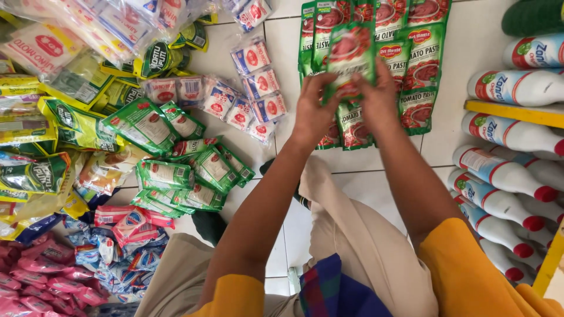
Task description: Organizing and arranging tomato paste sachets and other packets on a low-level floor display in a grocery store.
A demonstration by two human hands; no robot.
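Observation:
Both my hands hold one green pouch with a red picture [351, 58] upright above the floor. My left hand [312, 108] grips its lower left edge. My right hand [379, 97] grips its lower right edge. Under and behind the pouch lie rows of several like green pouches [418, 70] flat on the white tiled floor [464, 53]. Both arms reach forward from yellow sleeves over my beige trousers.
Left of me lies a heap of small green sachets [176, 170], clear packets with red and blue marks [247, 100], pink and blue sachets [126, 235] and yellow-green bags [76, 123]. On the right, white bottles with red caps [499, 170] lie on a yellow-edged shelf [517, 111].

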